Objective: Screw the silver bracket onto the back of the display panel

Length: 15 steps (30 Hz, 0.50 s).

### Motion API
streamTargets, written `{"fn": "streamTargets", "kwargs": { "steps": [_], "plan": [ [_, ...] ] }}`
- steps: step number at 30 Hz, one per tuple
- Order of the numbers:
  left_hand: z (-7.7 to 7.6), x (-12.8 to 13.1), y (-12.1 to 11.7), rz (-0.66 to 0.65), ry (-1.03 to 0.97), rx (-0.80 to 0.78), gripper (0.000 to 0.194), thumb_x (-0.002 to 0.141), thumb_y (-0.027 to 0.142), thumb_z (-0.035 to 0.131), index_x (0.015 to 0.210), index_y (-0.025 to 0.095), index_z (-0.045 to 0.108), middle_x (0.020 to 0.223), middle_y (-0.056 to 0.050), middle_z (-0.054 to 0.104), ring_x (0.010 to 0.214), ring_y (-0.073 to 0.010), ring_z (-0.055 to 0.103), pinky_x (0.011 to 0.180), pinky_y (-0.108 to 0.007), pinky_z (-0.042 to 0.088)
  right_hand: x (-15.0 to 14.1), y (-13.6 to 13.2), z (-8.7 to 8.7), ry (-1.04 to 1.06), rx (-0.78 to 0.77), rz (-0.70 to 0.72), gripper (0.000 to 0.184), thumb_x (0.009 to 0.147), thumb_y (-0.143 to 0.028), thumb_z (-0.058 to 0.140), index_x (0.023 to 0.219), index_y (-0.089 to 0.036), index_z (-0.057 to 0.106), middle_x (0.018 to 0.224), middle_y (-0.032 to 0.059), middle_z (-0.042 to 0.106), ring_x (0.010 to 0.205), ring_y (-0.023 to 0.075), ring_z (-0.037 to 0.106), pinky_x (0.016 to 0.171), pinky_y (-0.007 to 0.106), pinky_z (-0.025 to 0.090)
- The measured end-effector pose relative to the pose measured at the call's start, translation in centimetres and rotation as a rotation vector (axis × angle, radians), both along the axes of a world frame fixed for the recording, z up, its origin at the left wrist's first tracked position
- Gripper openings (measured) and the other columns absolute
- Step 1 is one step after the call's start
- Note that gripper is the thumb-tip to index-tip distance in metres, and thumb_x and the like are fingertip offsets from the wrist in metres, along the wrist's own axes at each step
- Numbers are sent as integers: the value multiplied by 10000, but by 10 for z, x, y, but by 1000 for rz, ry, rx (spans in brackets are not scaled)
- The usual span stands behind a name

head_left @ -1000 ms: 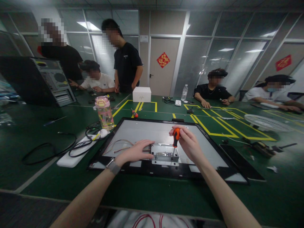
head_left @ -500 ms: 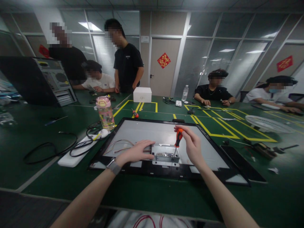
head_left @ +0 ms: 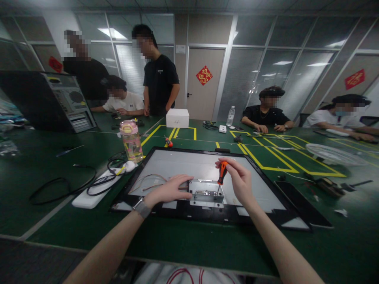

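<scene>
My right hand (head_left: 240, 179) is closed around the orange and black handle of a screwdriver (head_left: 222, 171). The screwdriver stands nearly upright, its thin shaft reaching down to the right end of a silver metal bracket (head_left: 206, 186). At the bracket's left end, my left hand (head_left: 171, 188) grips it, thumb on the near side and fingers on the far side. Under both lies a flat display panel (head_left: 166, 159) with a black frame and grey back. Thin wires (head_left: 149, 181) run across the panel to the left hand. The exact contact at the screwdriver's tip is too small to make out.
Left of the panel are a pink-lidded bottle (head_left: 131, 142), a white power strip (head_left: 96, 187) and black cables. A computer tower (head_left: 47, 100) stands farther left. On the right lie a dark flat slab (head_left: 302, 203) and a black tool (head_left: 328, 187). Several people are across the table.
The screwdriver handle has shifted and turned slightly in my right hand, with the fingers moving a little. My left hand, the bracket and the panel stay in place.
</scene>
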<state>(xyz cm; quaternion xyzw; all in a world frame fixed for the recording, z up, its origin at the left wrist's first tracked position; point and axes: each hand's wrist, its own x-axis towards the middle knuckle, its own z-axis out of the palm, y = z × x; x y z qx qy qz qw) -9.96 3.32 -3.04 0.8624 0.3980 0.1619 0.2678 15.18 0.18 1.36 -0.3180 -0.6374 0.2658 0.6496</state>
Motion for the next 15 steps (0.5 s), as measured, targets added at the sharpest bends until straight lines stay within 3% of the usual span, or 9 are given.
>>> {"fn": "streamTargets", "kwargs": {
  "steps": [4, 9, 15],
  "plan": [
    [0, 0, 0, 1, -6, -3, 701, 788, 569, 611, 1388, 269, 407, 1444, -57, 421, 1333, -272, 353, 1109, -390, 257, -2, 0, 2, -52, 51, -76, 113, 797, -254, 641, 896, -240, 694, 874, 34, 624, 841, 194, 588, 749, 341, 465],
    [2, 0, -1, 9, -13, -14, 694, 788, 569, 612, 1385, 278, 412, 1443, -53, 422, 1331, -272, 356, 1108, -394, 261, -2, 1, 3, -30, 33, -39, 37, 776, -261, 668, 800, -240, 687, 812, 13, 551, 747, 160, 550, 655, 293, 447],
    [-2, 0, 1, 6, -15, -5, 703, 782, 577, 614, 1383, 271, 415, 1439, -57, 428, 1325, -273, 366, 1106, -396, 266, 4, 7, -3, 36, -86, 112, 200, 881, -364, 545, 970, -249, 682, 808, 29, 636, 768, 180, 599, 696, 316, 468]
  ]
}}
